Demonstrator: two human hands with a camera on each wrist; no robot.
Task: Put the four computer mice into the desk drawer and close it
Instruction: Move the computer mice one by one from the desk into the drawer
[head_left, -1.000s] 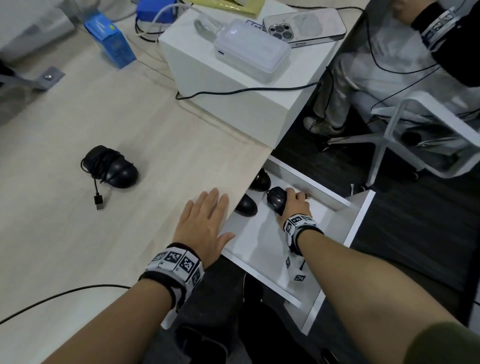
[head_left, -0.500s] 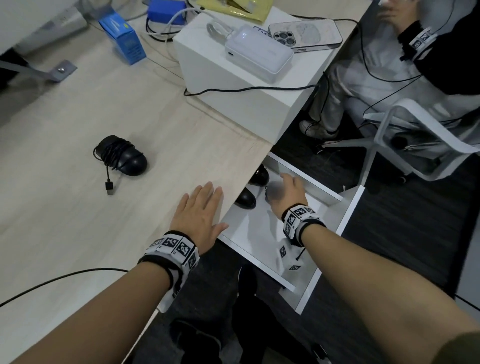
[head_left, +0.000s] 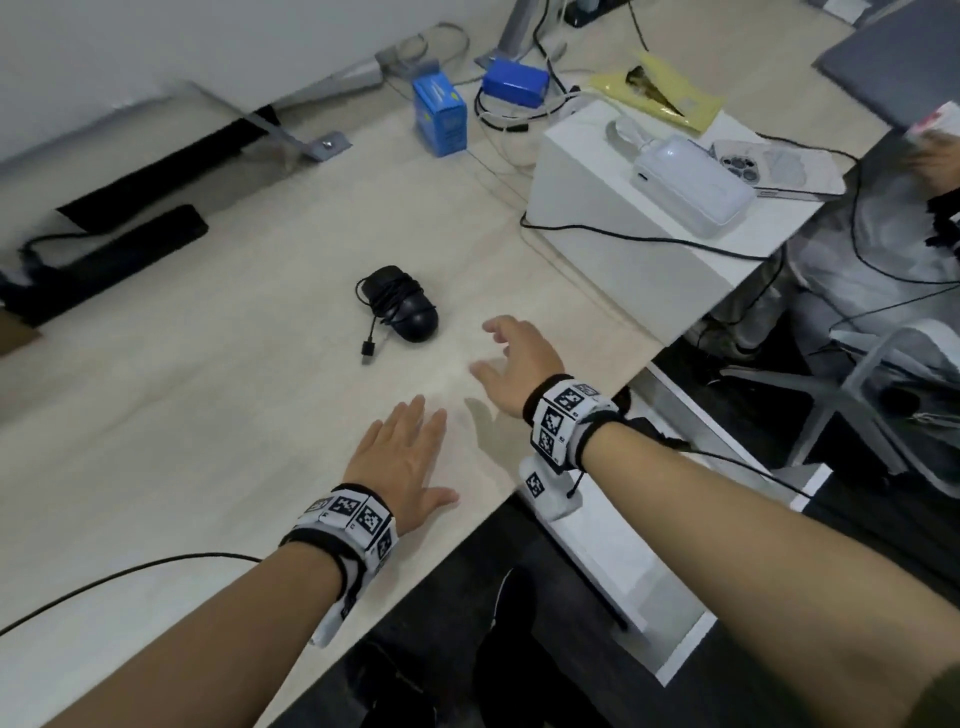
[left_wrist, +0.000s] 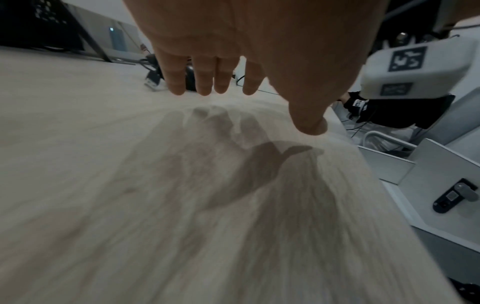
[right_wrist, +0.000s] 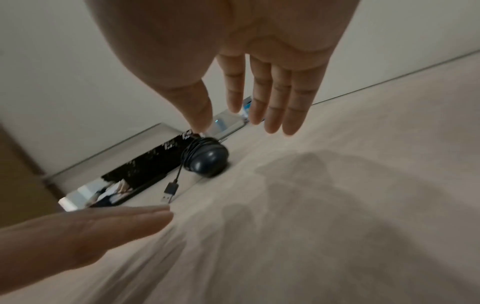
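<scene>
One black mouse (head_left: 402, 307) with its cable wound round it lies on the light wooden desk (head_left: 208, 415); its USB plug (head_left: 368, 352) trails toward me. In the right wrist view the same mouse (right_wrist: 207, 161) sits just beyond the fingertips. My right hand (head_left: 511, 358) hovers over the desk a short way right of the mouse, fingers spread and holding nothing. Flat on the desk near its front edge lies my left hand (head_left: 408, 460), fingers straight. The white drawer (head_left: 613, 551) stands pulled out under the desk edge; my right forearm and the desktop hide its inside.
A white box (head_left: 623, 234) at the back right of the desk carries a power bank (head_left: 691, 182) and a phone (head_left: 774, 169). Blue boxes (head_left: 439, 111) and cables lie further back. A seated person and a chair (head_left: 883, 374) are to the right of the drawer.
My right hand has let go of the mouse in the drawer, lifted out and swung left over the desk toward the wound-up mouse. The left hand has stayed flat on the desk.
</scene>
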